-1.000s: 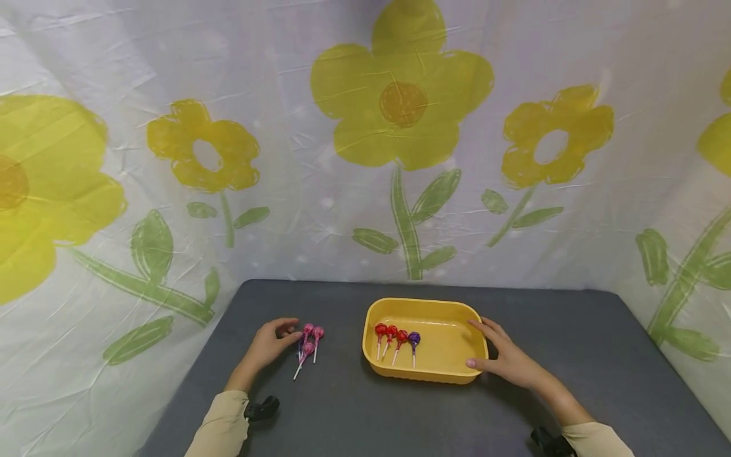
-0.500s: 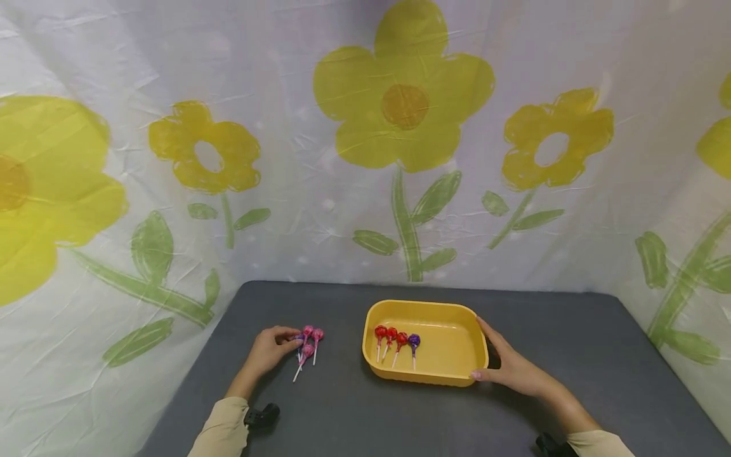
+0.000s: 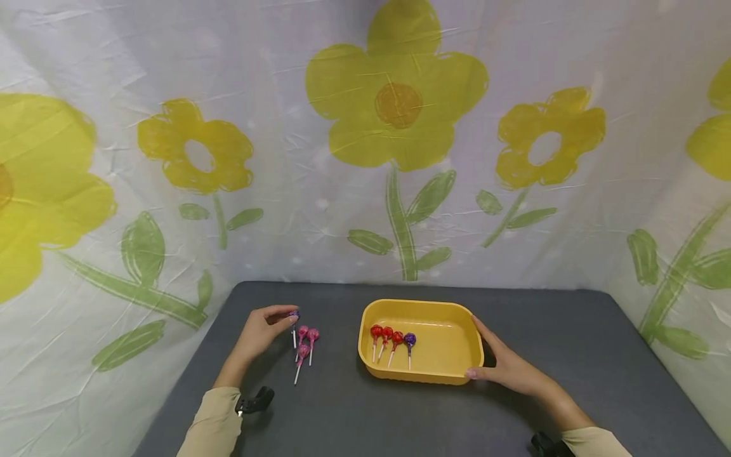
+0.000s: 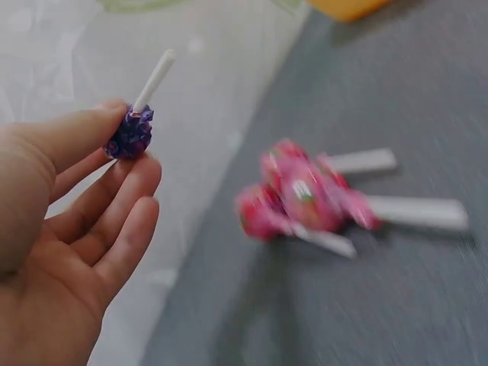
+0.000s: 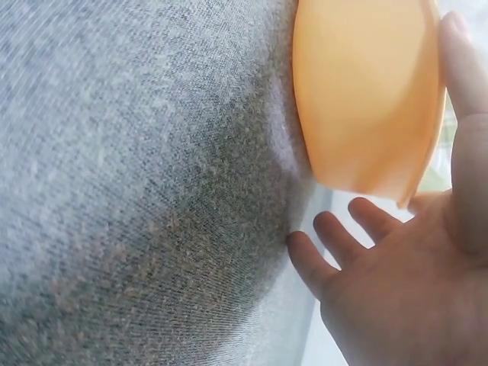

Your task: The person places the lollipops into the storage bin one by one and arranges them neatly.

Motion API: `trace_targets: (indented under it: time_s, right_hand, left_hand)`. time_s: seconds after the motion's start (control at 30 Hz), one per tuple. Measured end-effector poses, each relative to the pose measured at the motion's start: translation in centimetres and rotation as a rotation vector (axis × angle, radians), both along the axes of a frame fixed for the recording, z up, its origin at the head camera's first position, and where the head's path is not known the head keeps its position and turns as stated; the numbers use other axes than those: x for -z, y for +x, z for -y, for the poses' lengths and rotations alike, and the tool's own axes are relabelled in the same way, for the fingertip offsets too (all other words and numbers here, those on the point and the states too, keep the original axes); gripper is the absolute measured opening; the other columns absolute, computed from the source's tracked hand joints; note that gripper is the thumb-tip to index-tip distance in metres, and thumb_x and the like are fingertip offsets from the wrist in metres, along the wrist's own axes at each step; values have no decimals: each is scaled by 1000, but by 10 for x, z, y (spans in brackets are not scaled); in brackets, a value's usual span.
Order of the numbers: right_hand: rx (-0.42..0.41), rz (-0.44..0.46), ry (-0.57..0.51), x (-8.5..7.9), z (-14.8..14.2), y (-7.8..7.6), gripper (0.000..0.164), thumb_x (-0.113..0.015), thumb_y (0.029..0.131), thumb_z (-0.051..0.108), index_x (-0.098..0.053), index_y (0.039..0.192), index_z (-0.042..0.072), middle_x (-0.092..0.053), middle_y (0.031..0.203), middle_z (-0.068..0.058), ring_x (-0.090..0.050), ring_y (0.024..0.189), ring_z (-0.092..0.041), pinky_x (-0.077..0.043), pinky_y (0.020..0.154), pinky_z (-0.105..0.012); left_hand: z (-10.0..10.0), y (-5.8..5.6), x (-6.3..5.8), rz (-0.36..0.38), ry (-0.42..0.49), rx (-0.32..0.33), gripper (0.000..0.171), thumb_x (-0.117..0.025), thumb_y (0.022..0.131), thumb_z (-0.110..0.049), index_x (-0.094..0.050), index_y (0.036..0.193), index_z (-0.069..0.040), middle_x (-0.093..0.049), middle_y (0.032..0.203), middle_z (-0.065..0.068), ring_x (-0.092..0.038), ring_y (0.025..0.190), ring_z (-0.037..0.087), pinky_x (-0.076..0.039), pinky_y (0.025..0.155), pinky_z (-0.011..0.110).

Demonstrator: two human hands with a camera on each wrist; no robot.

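Between thumb and fingertips, my left hand (image 3: pixel 259 331) pinches a purple-wrapped lollipop (image 4: pixel 131 137) by its candy head. Its white stick points down in the head view. Three pink lollipops (image 3: pixel 304 352) lie clustered on the table just right of that hand. My right hand (image 3: pixel 514 368) holds the right end of a yellow tray (image 3: pixel 422 379), thumb at the near corner and index finger at the far corner. The other fingers stand off the tray in the right wrist view. Three red lollipops (image 3: pixel 386 333) and a purple lollipop (image 3: pixel 410 341) lie in a row in the tray's left half.
The dark grey table (image 3: pixel 354 419) runs back to a flower-printed sheet (image 3: pixel 320 247) hung behind and at both sides. A black wrist strap (image 3: pixel 257 401) sits on the left wrist, another at the right sleeve.
My left hand has taken the purple lollipop from beside the pink ones and lifted it away toward the back. My right hand has shifted from inside the tray's end to its rim.
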State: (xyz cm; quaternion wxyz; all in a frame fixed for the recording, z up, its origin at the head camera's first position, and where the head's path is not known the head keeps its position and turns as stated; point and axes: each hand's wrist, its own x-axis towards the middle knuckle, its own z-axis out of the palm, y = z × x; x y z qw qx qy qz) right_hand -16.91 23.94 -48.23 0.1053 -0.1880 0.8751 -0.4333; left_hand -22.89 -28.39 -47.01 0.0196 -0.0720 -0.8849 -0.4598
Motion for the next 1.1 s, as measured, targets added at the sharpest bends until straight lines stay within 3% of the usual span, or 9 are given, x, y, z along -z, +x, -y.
trace_targets:
  time_s: [0.2,0.4,0.53,0.8,1.1]
  right_hand:
    - [6,10,0,-2,1,1,111,-80,83,29,-2,160,6,-6,163,-30,-12,147,-57,-23,107,-77]
    - [0,18,-16,-1,1,0,110,-78,85,27,0,160,8,-4,164,-29,-10,148,-56,-22,108,-77]
    - [-9,16,-31,-1,1,-1,110,-79,85,25,0,160,7,-5,164,-29,-10,148,-55,-21,109,-75]
    - [-5,32,-42,3,0,-1,110,-78,85,25,1,160,7,-4,164,-29,-11,149,-54,-22,110,-74]
    - [7,73,-40,3,0,-1,109,-76,87,24,3,160,13,-2,165,-26,-8,150,-52,-21,111,-73]
  left_hand:
    - [-21,-13,-22,70,54,110,41,-70,91,-39,-71,122,-12,-73,118,7,-69,102,8,-55,88,27]
    - [-43,-31,-40,121,87,242,38,-69,93,-37,-70,124,-15,-71,122,8,-68,105,13,-54,98,46]
    - [-60,-42,-48,153,112,293,38,-69,92,-36,-69,126,-17,-70,126,7,-68,109,16,-53,102,44]
    - [-104,-62,-57,250,186,442,38,-71,91,-32,-69,125,-15,-72,122,8,-71,102,17,-55,98,42]
    - [-153,-77,-58,259,290,588,37,-69,93,-22,-67,126,-5,-72,121,16,-71,104,16,-55,98,44]
